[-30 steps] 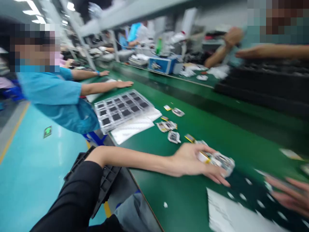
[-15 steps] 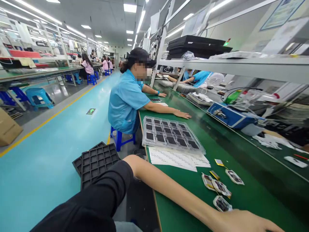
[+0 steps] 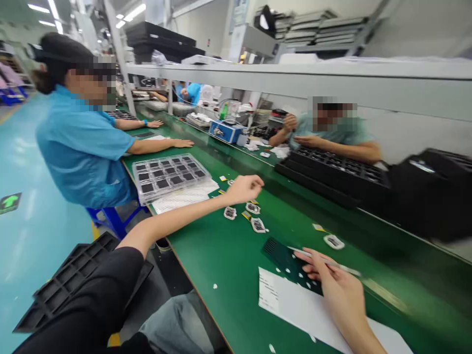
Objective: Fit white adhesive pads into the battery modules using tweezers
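My left hand [image 3: 241, 190] hangs over the bench with its fingers curled in; what they hold, if anything, I cannot make out. Under and beside it lie several small white-rimmed electronic modules [image 3: 257, 225] with yellow battery pouches [image 3: 246, 215]. My right hand [image 3: 341, 290] grips thin metal tweezers [image 3: 346, 268], tips pointing left. Below the tweezers is a dark green sheet [image 3: 275, 248] with small white pieces on it. A white paper sheet [image 3: 291, 305] lies partly under my right hand. Another module [image 3: 334, 241] with its pouch lies beyond the tweezers.
A clear tray with dark square inserts [image 3: 169, 173] rests on printed papers [image 3: 188, 197] at left. A person in blue [image 3: 88, 142] sits beyond it; another [image 3: 332, 135] works across the bench behind black trays [image 3: 332, 172]. Black grid trays [image 3: 73, 280] sit low by my left arm.
The view has swung right, bringing my right hand with the tweezers and the person across into sight. My left hand now appears raised near the modules, fingers curled.
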`<state>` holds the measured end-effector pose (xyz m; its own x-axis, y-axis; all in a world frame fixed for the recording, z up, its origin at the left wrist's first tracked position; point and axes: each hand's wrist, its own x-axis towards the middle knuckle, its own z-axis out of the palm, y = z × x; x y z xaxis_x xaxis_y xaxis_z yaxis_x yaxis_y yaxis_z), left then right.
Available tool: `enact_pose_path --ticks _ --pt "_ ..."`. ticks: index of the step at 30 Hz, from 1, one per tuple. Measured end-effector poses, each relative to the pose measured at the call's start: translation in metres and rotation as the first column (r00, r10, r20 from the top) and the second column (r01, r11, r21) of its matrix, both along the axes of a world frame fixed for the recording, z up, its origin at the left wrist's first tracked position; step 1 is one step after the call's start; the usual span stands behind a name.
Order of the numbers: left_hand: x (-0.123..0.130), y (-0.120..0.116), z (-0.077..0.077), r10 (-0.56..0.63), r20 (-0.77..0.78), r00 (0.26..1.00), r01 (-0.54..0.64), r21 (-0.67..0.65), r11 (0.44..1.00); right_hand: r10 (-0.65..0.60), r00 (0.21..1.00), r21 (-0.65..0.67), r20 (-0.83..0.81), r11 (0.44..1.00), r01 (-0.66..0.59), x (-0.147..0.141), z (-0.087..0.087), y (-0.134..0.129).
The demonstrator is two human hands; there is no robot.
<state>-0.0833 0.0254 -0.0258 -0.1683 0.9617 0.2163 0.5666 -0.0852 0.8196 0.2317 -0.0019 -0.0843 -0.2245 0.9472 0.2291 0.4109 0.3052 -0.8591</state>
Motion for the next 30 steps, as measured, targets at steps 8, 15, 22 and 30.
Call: enact_pose_path --ticks 8,15,22,30 --pt "-0.029 0.003 -0.012 -0.203 -0.493 0.846 0.132 -0.175 0.976 0.007 0.995 -0.076 -0.101 0.997 -0.014 -0.009 -0.012 0.011" --pt "-0.006 0.029 -0.027 -0.292 -0.608 0.738 0.272 -0.128 0.954 0.02 0.996 -0.083 -0.091 0.996 -0.027 -0.008 -0.01 0.009" --pt "-0.01 0.031 -0.03 -0.309 -0.68 0.665 0.289 -0.146 0.946 0.029 0.995 -0.096 -0.092 0.995 -0.038 -0.009 -0.008 0.009" --pt "-0.009 0.028 -0.035 -0.202 -0.716 0.668 0.202 -0.087 0.976 0.042 0.995 -0.097 -0.089 0.994 -0.05 -0.008 -0.008 0.008"
